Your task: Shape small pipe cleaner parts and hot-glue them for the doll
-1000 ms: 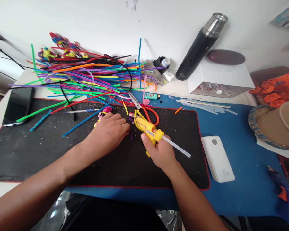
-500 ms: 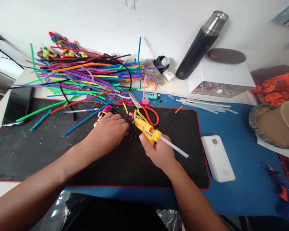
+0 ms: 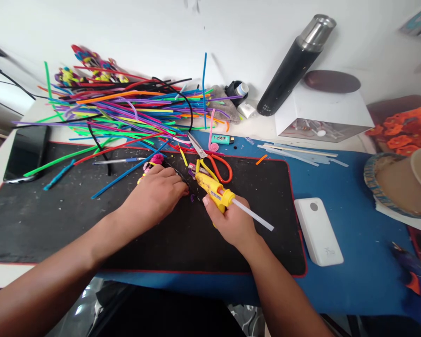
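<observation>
A yellow hot glue gun (image 3: 210, 189) is in my right hand (image 3: 236, 222), its nozzle pointing up and left. A clear glue stick (image 3: 254, 214) sticks out of its back end. My left hand (image 3: 163, 189) is closed, palm down, over a small colourful pipe-cleaner piece (image 3: 156, 160); pink and yellow parts of it show past the knuckles, and the rest is hidden under the fingers. Orange-handled scissors (image 3: 219, 166) lie just beyond the glue gun. Beside the nozzle is a small purple and yellow piece (image 3: 192, 171).
Behind my hands spreads a heap of coloured pipe cleaners (image 3: 136, 105). A black flask (image 3: 291, 70), a white box (image 3: 326, 112) and loose glue sticks (image 3: 301, 154) are at the back right. A white power bank (image 3: 318, 231) lies beside the black mat (image 3: 266, 252), a phone (image 3: 25, 152) at far left.
The view has shifted very slightly. Both hands keep nearly the same place, the right one still holding the glue gun.
</observation>
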Tool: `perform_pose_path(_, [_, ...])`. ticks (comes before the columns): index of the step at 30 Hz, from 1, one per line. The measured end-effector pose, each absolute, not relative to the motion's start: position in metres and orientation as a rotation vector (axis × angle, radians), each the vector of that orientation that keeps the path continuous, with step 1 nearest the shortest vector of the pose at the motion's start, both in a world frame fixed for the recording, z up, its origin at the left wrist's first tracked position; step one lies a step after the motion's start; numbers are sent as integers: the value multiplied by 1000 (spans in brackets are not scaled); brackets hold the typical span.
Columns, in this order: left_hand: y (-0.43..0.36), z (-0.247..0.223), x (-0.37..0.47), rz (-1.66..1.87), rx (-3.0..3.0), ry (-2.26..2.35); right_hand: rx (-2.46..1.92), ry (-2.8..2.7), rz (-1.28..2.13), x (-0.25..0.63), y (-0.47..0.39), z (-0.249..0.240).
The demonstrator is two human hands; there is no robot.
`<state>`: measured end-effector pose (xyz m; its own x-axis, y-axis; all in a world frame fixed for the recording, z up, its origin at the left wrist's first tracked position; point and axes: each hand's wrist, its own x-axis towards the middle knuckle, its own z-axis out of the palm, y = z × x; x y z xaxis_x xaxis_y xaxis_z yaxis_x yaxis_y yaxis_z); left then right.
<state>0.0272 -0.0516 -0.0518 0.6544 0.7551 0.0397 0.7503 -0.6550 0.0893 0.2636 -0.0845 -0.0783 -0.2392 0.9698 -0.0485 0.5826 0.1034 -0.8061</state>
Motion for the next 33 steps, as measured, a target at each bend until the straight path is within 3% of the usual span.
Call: perform_pose_path(33, [-56, -55, 25, 160, 2701, 1419, -1541, -1962, 938, 263, -85, -79])
